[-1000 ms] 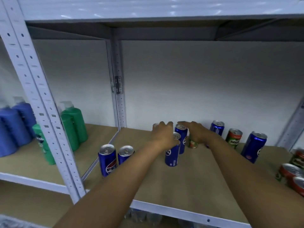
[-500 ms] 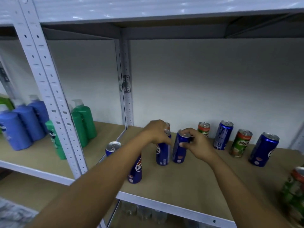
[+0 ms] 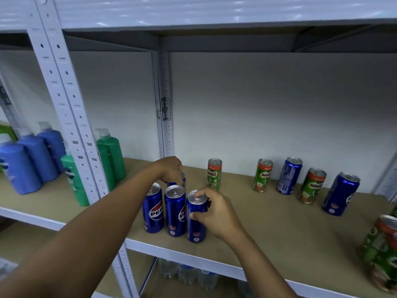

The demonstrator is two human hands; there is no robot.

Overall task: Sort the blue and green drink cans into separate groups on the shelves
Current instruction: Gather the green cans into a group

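Three blue Pepsi cans stand in a row near the shelf's front left: one, one, and one gripped by my right hand. Behind them my left hand is closed over the top of a fourth blue can, mostly hidden. Green Milo cans stand upright at the back: one, one, one. Two more blue cans stand among them on the right.
The brown shelf board has a white front rail. Several green cans are blurred at the right edge. Blue and green shampoo bottles fill the left bay behind a white upright. Water bottles sit on the shelf below.
Both hands have carried blue cans toward the front left and set them beside the two Pepsi cans there. The camera has shifted left and down.
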